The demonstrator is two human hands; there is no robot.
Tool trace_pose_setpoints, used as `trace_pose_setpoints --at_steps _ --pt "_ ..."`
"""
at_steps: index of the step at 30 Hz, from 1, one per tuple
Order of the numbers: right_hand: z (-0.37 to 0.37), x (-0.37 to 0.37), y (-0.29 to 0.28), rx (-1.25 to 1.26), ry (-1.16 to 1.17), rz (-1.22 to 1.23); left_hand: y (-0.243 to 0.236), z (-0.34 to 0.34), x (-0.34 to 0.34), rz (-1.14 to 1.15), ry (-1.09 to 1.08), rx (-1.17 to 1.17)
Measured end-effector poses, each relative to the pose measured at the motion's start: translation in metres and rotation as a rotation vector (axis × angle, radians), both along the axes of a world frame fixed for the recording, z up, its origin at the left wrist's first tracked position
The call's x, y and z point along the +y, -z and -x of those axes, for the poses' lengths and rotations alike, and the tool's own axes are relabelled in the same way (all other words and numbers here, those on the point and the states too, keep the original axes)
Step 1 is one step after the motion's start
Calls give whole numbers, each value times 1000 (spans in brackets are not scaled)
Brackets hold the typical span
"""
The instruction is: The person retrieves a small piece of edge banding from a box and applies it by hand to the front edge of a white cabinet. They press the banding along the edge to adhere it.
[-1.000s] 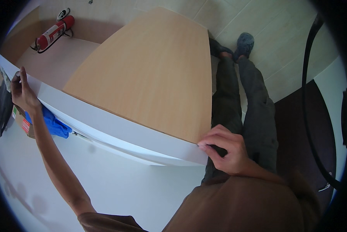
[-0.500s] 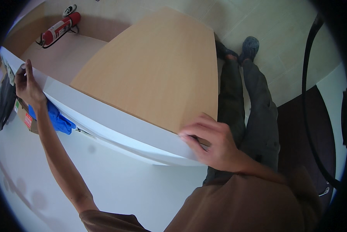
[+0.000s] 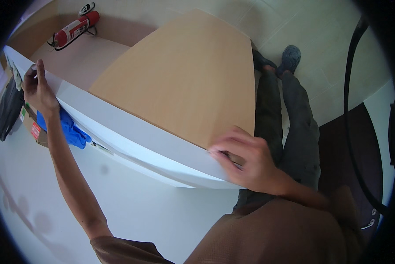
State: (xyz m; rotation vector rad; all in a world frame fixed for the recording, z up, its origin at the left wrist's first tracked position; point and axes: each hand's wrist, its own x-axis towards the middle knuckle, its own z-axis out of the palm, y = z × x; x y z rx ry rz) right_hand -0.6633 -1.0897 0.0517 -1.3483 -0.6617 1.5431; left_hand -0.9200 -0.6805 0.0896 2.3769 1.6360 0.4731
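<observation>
A light wood panel (image 3: 180, 75) spreads in front of me, with a long white ledge (image 3: 131, 123) along its near side. At the ledge's far left end is my left hand (image 3: 41, 92), its thumb and fingers bent together; a small pale bit shows at the fingertips, too small to name. My right hand (image 3: 250, 160), slightly blurred, is at the near right end, where the wood meets the white ledge. Its fingertips are pinched together at that seam, and what they hold, if anything, is hidden.
A red fire extinguisher (image 3: 76, 30) lies beyond the ledge at upper left. Blue cloth (image 3: 72, 130), a cardboard box (image 3: 34, 127) and a dark bag (image 3: 8, 110) are below my left hand. A black cable (image 3: 348, 97) hangs at right, before a dark brown door (image 3: 349, 154).
The view has shifted slightly, so the panel and ledge appear a little farther right. Both hands keep about the same places along the ledge, with the right one blurred.
</observation>
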Motion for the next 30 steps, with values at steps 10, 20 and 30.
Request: trace_pose_setpoints --at_steps 10,20,30 --pt "13 38 4 11 -4 -50 0 -19 -17 -10 17 -7" --pt "23 65 0 -16 -9 -2 10 -22 -24 92 -94 -153" --pt "44 112 4 -10 5 -56 5 -30 -31 48 -84 -155"
